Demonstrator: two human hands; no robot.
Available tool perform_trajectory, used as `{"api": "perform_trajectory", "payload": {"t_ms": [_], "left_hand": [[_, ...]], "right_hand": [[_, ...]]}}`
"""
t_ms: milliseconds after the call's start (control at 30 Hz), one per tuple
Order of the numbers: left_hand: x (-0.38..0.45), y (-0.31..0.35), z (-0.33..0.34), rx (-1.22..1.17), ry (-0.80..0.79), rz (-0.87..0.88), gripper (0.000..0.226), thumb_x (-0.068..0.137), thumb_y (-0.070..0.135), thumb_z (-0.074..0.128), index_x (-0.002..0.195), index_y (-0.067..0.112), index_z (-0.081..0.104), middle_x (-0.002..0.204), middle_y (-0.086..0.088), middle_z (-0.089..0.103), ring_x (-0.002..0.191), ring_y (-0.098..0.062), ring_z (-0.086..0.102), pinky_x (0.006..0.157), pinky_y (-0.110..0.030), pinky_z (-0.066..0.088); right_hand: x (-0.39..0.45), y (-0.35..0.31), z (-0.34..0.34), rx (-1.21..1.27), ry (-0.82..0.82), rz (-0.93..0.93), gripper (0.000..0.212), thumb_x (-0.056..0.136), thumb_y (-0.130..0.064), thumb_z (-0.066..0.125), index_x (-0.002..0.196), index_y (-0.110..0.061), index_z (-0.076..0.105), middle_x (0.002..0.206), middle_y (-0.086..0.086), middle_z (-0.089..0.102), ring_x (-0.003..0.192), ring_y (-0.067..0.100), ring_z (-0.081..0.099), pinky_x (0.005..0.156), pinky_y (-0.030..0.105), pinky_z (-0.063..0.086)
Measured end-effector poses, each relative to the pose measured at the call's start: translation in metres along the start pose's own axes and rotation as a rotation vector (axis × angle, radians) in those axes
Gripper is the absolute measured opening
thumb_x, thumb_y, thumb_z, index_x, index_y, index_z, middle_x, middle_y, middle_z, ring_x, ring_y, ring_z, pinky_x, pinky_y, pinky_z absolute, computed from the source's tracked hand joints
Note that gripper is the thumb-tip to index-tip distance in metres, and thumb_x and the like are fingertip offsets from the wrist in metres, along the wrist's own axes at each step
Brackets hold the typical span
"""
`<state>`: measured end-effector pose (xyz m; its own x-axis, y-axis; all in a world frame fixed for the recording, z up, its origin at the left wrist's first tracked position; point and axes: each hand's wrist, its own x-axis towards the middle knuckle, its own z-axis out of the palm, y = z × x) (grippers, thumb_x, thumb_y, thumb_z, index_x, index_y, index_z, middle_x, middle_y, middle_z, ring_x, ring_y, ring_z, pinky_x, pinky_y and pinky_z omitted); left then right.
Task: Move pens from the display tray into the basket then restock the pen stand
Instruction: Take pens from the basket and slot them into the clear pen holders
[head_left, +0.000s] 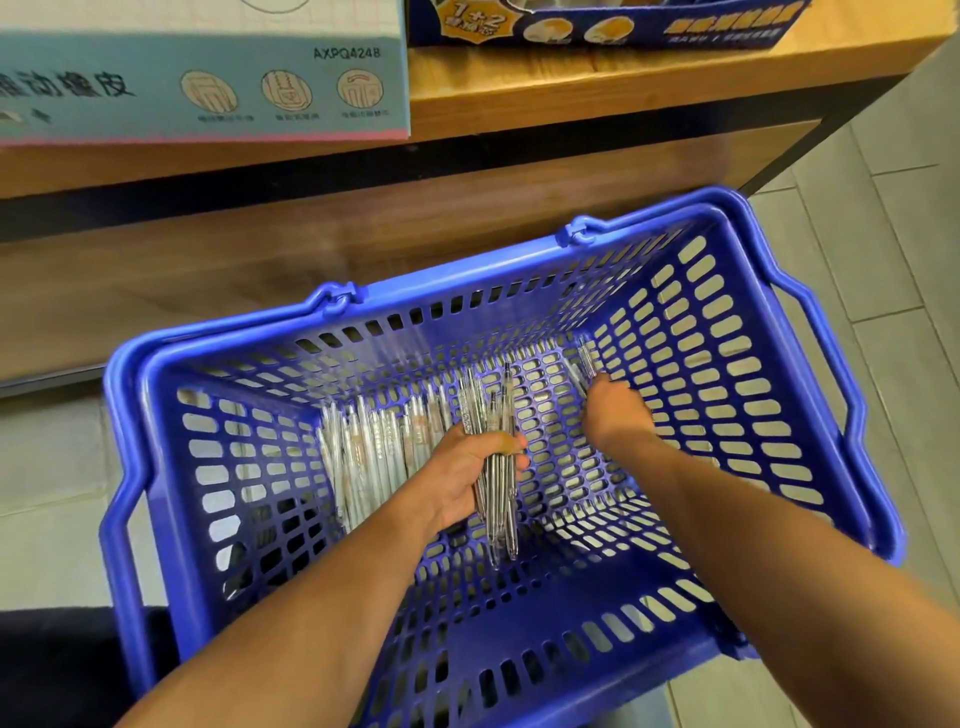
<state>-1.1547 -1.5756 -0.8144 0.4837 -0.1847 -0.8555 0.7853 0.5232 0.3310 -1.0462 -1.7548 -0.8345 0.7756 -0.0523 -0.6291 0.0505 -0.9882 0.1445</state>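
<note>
- While both arms reach down from the near edge, the blue basket (769, 364) sits on the floor in front of a wooden display table (597, 93); its two handles are folded down against the rim.
- Left hand (462, 478): fingers curled round a bundle of clear pens (498, 467), gripped near mid-length. Pen ends stick out past the hand on both sides, the near ends pointing toward the person.
- Right hand (618, 410): low inside the basket, toward the far right corner of the floor, seen from the back. A couple of clear pens (586, 364) stick out past the fingers toward the far wall. Image blurred here; the fingers look closed on them, but cannot tell for certain.
- Loose pens (363, 447): a pile of clear-barrelled pens lies on the basket floor, left of the left hand, mostly lined up near-to-far.
- On the table top: a pale blue carton (208, 78) with printed characters and the code AXPQ4248 at the left, and a dark blue printed box (623, 26) just beside it to the right.
- Grey floor tiles (883, 234) show to the right of the basket.
</note>
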Motion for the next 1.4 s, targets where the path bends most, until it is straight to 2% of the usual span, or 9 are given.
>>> {"api": "perform_trajectory", "payload": {"t_ms": [200, 367, 600, 833, 1000, 1100, 1233, 1300, 1400], "left_hand": [[-0.001, 0.002, 0.003, -0.016, 0.066, -0.017, 0.053, 0.082, 0.000, 0.073, 0.128, -0.010, 0.050, 0.074, -0.011, 0.071, 0.059, -0.018, 0.069, 0.052, -0.029, 0.057], [-0.001, 0.001, 0.002, -0.047, 0.130, 0.003, 0.072, 0.080, 0.000, 0.075, 0.141, -0.007, 0.037, 0.084, -0.015, 0.071, 0.063, -0.018, 0.071, 0.052, -0.030, 0.056], [-0.002, 0.001, -0.001, -0.089, 0.116, 0.074, 0.120, 0.057, 0.028, 0.090, 0.151, 0.002, 0.020, 0.141, -0.029, 0.050, 0.128, -0.041, 0.052, 0.106, -0.056, 0.042], [0.000, 0.001, 0.003, -0.003, 0.060, 0.100, 0.164, 0.025, 0.049, 0.099, 0.155, 0.009, 0.007, 0.149, -0.026, 0.042, 0.139, -0.041, 0.040, 0.115, -0.059, 0.029], [-0.003, 0.003, 0.007, 0.006, 0.116, 0.064, 0.132, 0.045, 0.030, 0.093, 0.150, 0.006, 0.018, 0.137, -0.026, 0.053, 0.127, -0.040, 0.053, 0.105, -0.057, 0.043], [-0.001, 0.005, 0.006, -0.004, 0.107, 0.049, 0.082, 0.070, 0.015, 0.083, 0.137, -0.008, 0.041, 0.087, -0.018, 0.069, 0.073, -0.022, 0.070, 0.063, -0.036, 0.057], [0.001, 0.004, 0.002, -0.026, 0.157, 0.008, 0.059, 0.080, 0.008, 0.078, 0.128, -0.004, 0.047, 0.079, -0.015, 0.067, 0.058, -0.017, 0.065, 0.051, -0.031, 0.054], [0.001, 0.001, 0.000, -0.015, 0.164, -0.009, 0.054, 0.080, 0.008, 0.078, 0.124, -0.004, 0.048, 0.077, -0.014, 0.068, 0.057, -0.017, 0.065, 0.052, -0.031, 0.055], [0.001, -0.002, -0.002, 0.005, 0.163, -0.018, 0.054, 0.081, 0.008, 0.077, 0.125, -0.004, 0.048, 0.087, -0.017, 0.067, 0.060, -0.017, 0.064, 0.052, -0.030, 0.054]], "right_hand": [[-0.002, -0.004, 0.000, -0.019, -0.035, -0.097, 0.019, 0.094, -0.016, 0.057, 0.110, -0.004, 0.056, 0.095, 0.013, 0.063, 0.081, 0.027, 0.064, 0.058, 0.031, 0.045], [-0.023, -0.009, -0.023, 0.526, -0.332, -0.297, 0.019, 0.100, -0.020, 0.052, 0.087, -0.009, 0.061, 0.069, 0.006, 0.068, 0.062, 0.017, 0.068, 0.056, 0.021, 0.050], [-0.062, -0.026, -0.038, 0.935, -0.628, -0.390, 0.010, 0.093, -0.013, 0.064, 0.092, -0.007, 0.055, 0.065, 0.003, 0.066, 0.057, 0.013, 0.064, 0.054, 0.021, 0.052], [-0.067, -0.034, -0.030, 0.898, -0.517, -0.493, 0.014, 0.085, -0.011, 0.074, 0.083, -0.008, 0.060, 0.060, -0.002, 0.066, 0.050, 0.009, 0.061, 0.050, 0.019, 0.050], [-0.051, -0.029, -0.035, 0.881, -0.629, -0.476, 0.011, 0.077, -0.019, 0.080, 0.082, -0.014, 0.072, 0.070, 0.000, 0.071, 0.059, 0.010, 0.063, 0.056, 0.020, 0.052], [-0.032, -0.020, -0.046, 0.874, -0.823, -0.427, 0.012, 0.073, -0.023, 0.081, 0.083, -0.021, 0.076, 0.088, 0.002, 0.075, 0.069, 0.008, 0.067, 0.063, 0.018, 0.054], [0.004, -0.016, -0.034, 0.874, -0.338, -0.178, 0.008, 0.088, -0.012, 0.070, 0.093, -0.008, 0.066, 0.098, 0.014, 0.071, 0.080, 0.022, 0.069, 0.071, 0.033, 0.058], [0.016, -0.016, -0.027, 0.526, 0.022, -0.086, 0.017, 0.094, -0.013, 0.061, 0.107, -0.003, 0.059, 0.104, 0.017, 0.066, 0.093, 0.032, 0.066, 0.075, 0.039, 0.054], [0.021, -0.017, -0.018, 0.127, 0.204, 0.000, 0.036, 0.093, -0.003, 0.057, 0.127, 0.002, 0.045, 0.113, 0.021, 0.062, 0.099, 0.036, 0.066, 0.073, 0.040, 0.054]]}}
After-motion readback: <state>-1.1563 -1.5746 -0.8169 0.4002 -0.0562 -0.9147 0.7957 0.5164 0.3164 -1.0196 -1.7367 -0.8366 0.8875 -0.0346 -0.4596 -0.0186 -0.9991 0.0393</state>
